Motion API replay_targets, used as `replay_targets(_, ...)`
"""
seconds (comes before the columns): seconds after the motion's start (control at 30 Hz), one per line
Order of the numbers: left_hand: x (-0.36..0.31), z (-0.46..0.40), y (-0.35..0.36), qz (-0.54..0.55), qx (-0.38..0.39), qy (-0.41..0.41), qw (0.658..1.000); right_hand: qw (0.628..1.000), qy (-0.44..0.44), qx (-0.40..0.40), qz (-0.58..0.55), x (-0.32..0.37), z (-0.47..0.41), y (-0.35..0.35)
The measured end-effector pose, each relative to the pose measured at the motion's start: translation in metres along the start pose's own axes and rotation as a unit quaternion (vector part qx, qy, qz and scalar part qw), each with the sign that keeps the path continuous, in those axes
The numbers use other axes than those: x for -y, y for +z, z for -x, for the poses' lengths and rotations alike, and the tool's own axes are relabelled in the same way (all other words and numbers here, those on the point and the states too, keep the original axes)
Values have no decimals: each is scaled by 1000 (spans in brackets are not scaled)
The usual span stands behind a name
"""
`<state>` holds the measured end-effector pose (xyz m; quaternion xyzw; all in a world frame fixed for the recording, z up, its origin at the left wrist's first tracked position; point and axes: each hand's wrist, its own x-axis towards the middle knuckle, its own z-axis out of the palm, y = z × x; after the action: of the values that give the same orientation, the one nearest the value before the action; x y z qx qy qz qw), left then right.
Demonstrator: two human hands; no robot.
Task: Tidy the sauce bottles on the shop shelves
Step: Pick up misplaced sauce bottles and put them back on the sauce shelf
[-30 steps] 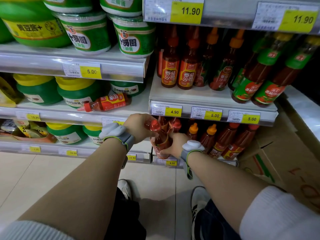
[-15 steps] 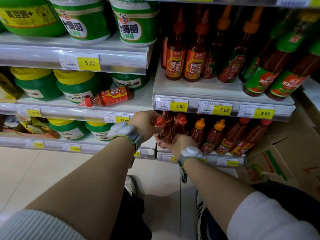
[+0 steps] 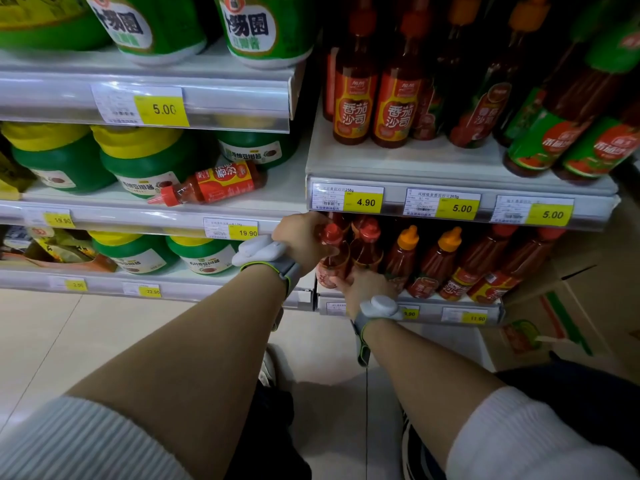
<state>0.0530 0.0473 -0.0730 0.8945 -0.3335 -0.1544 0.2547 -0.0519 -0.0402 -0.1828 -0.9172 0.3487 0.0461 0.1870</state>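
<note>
Both my hands are at the left end of the bottom right shelf (image 3: 450, 311). My left hand (image 3: 304, 242) grips a red-capped sauce bottle (image 3: 333, 247) near its neck. My right hand (image 3: 363, 289) holds the lower body of the same bottle, fingers curled round it. A second red-capped bottle (image 3: 367, 244) stands right beside it, then orange-capped bottles (image 3: 403, 261) and more red-capped ones to the right. One red sauce bottle (image 3: 214, 183) lies on its side among green tubs on the middle left shelf.
Tall ketchup bottles (image 3: 353, 98) and green-labelled bottles (image 3: 554, 140) fill the shelf above. Green tubs with yellow lids (image 3: 138, 161) fill the left shelves. A cardboard box (image 3: 568, 306) stands on the floor at the right. My shoes and knees are below, on a pale tiled floor.
Both hands have moved the red-capped bottle deeper under the shelf edge and set it closer to upright. The camera has leaned nearer to the shelves.
</note>
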Motion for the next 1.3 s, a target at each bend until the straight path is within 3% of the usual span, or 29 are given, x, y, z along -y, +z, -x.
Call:
replay_targets(0.3,8,-16,12,-6,2,0,1000,1000,8,-8,14,-1,-2,7)
replay_targets(0.77,18,-35,24,45,-14,-40,998,987,23,-72,-139,12,-7,15)
replay_targets(1.3,15,-30,31,84,-18,-78,993,986,-1,-94,-135,8,-4,10)
